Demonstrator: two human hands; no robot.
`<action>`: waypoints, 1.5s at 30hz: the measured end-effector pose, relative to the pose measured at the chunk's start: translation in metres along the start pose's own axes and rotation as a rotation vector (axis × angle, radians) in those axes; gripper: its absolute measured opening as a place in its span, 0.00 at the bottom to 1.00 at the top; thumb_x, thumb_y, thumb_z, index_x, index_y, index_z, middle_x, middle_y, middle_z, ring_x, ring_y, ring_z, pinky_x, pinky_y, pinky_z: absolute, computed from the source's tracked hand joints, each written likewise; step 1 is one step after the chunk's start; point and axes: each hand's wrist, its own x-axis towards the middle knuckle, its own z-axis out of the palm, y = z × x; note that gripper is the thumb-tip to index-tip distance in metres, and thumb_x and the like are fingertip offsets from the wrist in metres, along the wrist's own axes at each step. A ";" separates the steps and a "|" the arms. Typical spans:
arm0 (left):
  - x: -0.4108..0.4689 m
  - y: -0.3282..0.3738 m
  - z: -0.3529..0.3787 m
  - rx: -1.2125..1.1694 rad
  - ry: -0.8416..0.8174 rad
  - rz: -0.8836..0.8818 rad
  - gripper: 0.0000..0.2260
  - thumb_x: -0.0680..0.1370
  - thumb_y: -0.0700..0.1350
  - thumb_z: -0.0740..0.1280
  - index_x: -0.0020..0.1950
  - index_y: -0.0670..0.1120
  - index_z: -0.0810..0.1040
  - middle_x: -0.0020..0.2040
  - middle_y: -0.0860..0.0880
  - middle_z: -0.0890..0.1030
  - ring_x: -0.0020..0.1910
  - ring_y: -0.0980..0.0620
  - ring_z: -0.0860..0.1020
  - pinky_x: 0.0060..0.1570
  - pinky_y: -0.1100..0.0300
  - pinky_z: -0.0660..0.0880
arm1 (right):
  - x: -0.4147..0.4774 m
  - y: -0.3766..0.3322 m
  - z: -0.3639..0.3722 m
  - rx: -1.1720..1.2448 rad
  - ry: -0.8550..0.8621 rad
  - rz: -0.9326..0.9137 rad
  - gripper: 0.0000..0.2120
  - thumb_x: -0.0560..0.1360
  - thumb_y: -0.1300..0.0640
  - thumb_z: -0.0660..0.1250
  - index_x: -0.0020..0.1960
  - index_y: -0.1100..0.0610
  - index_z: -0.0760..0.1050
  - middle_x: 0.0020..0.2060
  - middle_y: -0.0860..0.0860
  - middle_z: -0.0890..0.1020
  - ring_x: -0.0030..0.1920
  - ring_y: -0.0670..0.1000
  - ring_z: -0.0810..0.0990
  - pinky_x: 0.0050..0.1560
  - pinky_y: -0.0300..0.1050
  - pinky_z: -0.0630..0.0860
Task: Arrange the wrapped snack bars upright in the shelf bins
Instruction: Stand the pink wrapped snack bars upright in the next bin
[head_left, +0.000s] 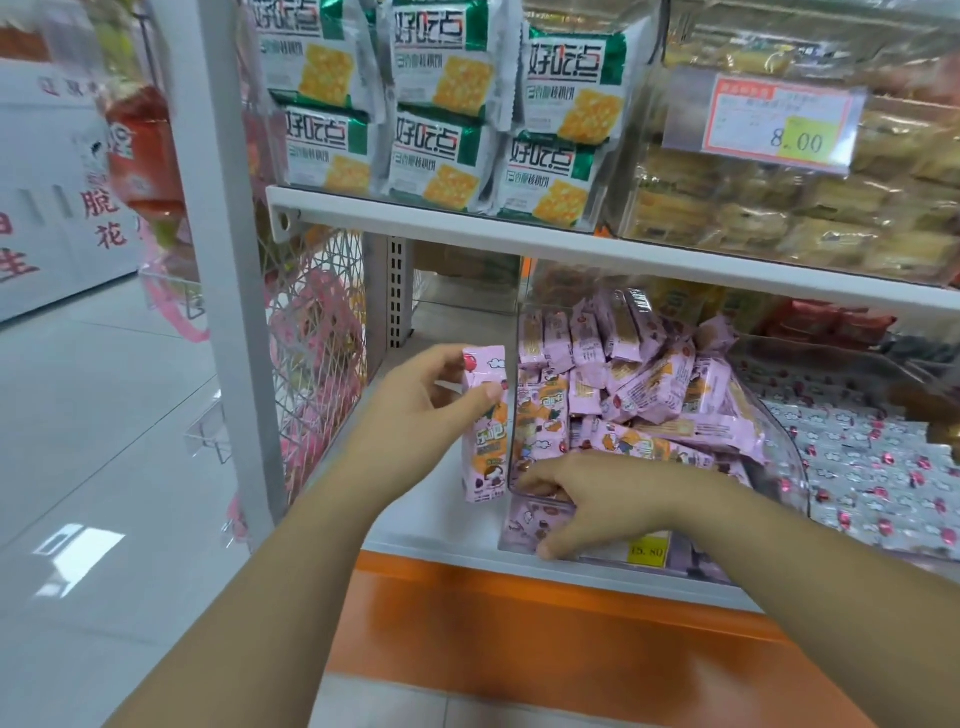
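Just left of clear bin (797, 483): left hand (415, 400) pinches pink snack bar (485, 452), long axis upright, outside bin wall. Right hand (597, 499) grips bin's near-left rim. Bin interior lies right of bar; left hand nearer.

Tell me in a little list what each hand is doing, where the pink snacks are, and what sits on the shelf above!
Left hand: holds one pink snack bar upright, just left of the clear bin
Right hand: grips the clear bin's front rim
In the bin: pink snacks, some standing at the back, many lying tilted
Shelf above: green-and-white cracker packs
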 end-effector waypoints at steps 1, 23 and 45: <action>0.001 0.001 0.001 -0.007 -0.002 0.003 0.08 0.76 0.44 0.68 0.51 0.57 0.76 0.47 0.55 0.83 0.45 0.58 0.81 0.44 0.72 0.74 | 0.002 0.000 0.000 -0.028 -0.019 -0.001 0.37 0.73 0.45 0.69 0.75 0.53 0.56 0.73 0.49 0.63 0.70 0.50 0.65 0.70 0.47 0.64; 0.003 0.015 0.026 -0.002 0.123 0.121 0.07 0.76 0.48 0.67 0.53 0.50 0.77 0.46 0.50 0.82 0.47 0.53 0.80 0.48 0.62 0.76 | -0.046 0.033 -0.012 0.384 0.510 0.051 0.06 0.75 0.53 0.67 0.52 0.51 0.74 0.33 0.45 0.74 0.30 0.40 0.74 0.35 0.32 0.71; -0.004 0.005 0.017 -0.038 -0.196 0.010 0.15 0.73 0.44 0.69 0.58 0.53 0.73 0.46 0.55 0.82 0.41 0.59 0.80 0.36 0.69 0.74 | -0.030 -0.025 -0.017 0.934 0.846 -0.038 0.04 0.74 0.57 0.69 0.43 0.55 0.74 0.44 0.52 0.81 0.40 0.56 0.83 0.48 0.58 0.80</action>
